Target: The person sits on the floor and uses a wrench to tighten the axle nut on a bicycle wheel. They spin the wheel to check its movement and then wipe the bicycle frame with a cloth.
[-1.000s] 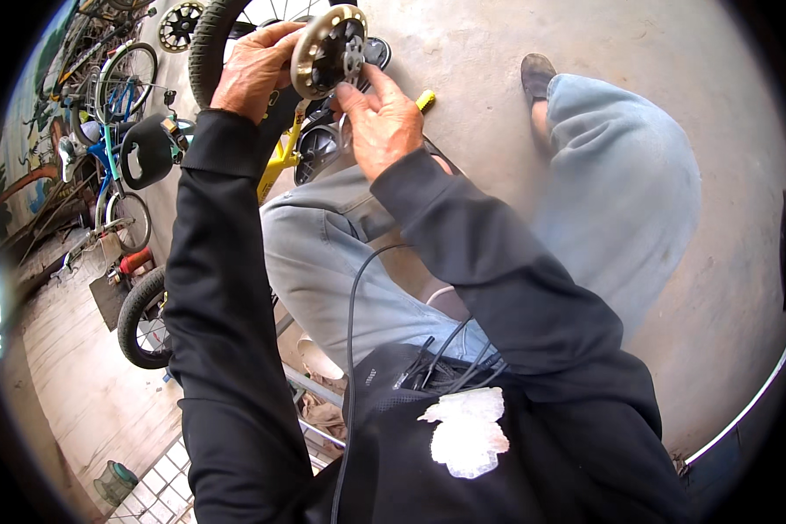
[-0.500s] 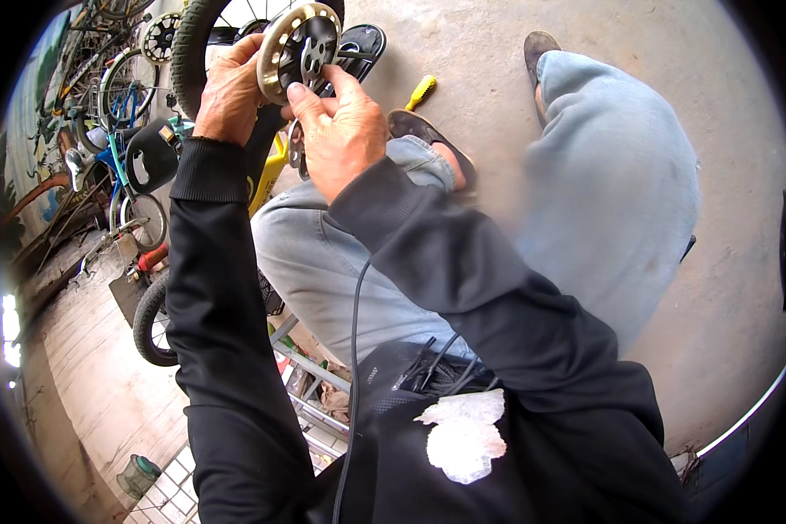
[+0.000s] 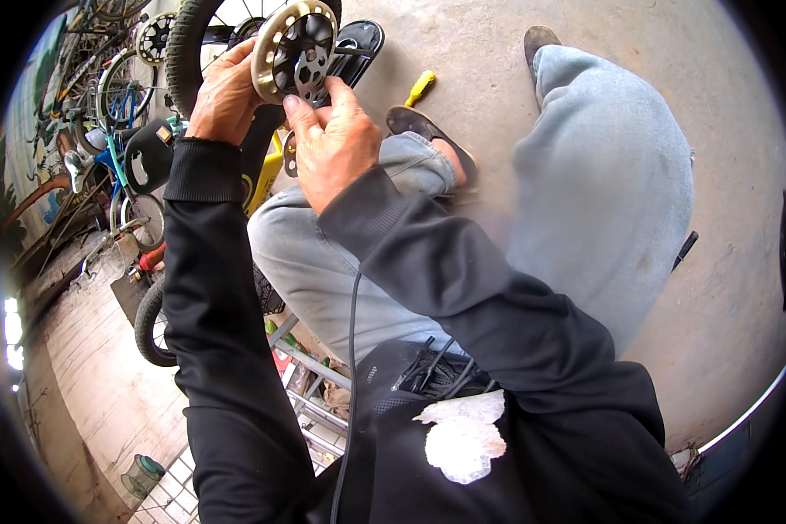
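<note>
At the upper left of the picture, my left hand [image 3: 225,98] grips the rim of a small wheel [image 3: 266,59] with a cream tyre and a dark hub, like a bicycle training wheel. Against the hub's near face lies a silver metal plate [image 3: 309,73] pierced with holes. My right hand [image 3: 339,144] pinches this plate's lower edge between thumb and fingers. Behind the small wheel rises a larger black bicycle tyre [image 3: 182,61] with spokes. A black pedal-like part [image 3: 362,44] sticks out to the right. Below the hands, a yellow frame part [image 3: 269,175] shows partly.
A yellow-handled tool [image 3: 422,86] lies on the concrete floor [image 3: 463,52] beside my sandalled foot [image 3: 428,131]. Parked bicycles [image 3: 127,96] crowd the left side. A metal rack [image 3: 310,371] stands by my knee. A dark handle [image 3: 686,251] pokes out beyond my right leg.
The metal plate has turned against the hub and now shows a broader face. Both hands and the small wheel sit slightly farther left, still gripped.
</note>
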Tool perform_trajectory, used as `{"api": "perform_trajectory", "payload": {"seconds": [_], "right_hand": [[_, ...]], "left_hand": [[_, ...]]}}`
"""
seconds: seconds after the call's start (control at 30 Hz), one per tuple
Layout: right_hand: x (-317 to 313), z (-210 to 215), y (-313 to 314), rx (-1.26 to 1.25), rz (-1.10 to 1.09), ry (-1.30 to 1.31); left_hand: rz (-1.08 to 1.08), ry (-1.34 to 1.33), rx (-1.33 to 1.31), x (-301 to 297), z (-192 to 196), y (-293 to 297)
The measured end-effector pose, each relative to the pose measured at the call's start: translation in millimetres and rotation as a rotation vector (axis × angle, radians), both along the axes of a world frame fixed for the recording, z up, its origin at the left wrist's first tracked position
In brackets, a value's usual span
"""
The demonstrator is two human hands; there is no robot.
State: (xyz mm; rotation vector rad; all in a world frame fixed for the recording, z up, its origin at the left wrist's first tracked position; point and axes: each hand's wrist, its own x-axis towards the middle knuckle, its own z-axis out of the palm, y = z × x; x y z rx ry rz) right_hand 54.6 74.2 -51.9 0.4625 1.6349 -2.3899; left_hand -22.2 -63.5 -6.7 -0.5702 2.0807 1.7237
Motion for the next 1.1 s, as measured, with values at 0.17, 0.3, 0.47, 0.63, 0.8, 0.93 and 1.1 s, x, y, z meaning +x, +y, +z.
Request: {"api": "perform_trajectory", "payload": {"seconds": [0.17, 0.3, 0.47, 0.63, 0.8, 0.93, 1.1], "right_hand": [[1, 6, 2, -0.149, -0.027, -0.053], [-1, 3, -2, -0.113, -0.059, -0.008], [-1, 7, 3, -0.140, 0.006, -0.012], [-7, 24, 5, -0.198, 0.021, -0.005], [-4, 21, 1, -0.094, -0.085, -0.018], [-4, 14, 0, -0.064, -0.085, -0.007], [-7, 10, -4, -0.158, -0.046, -0.038]], "left_hand": [[-0.036, 0.055, -0.038, 2, -6, -5], [-0.026, 0.039, -0.021, 0, -7, -3], [-0.055, 0.038, -0.015, 0, -5, -3], [-0.050, -0.014, 0.147, -5, -4, -10], [-0.002, -0.001, -0.024, -2, -3, 4], [-0.006, -0.021, -0.011, -3, 1, 6], [0.020, -0.040, 0.012, -4, 3, 6]]}}
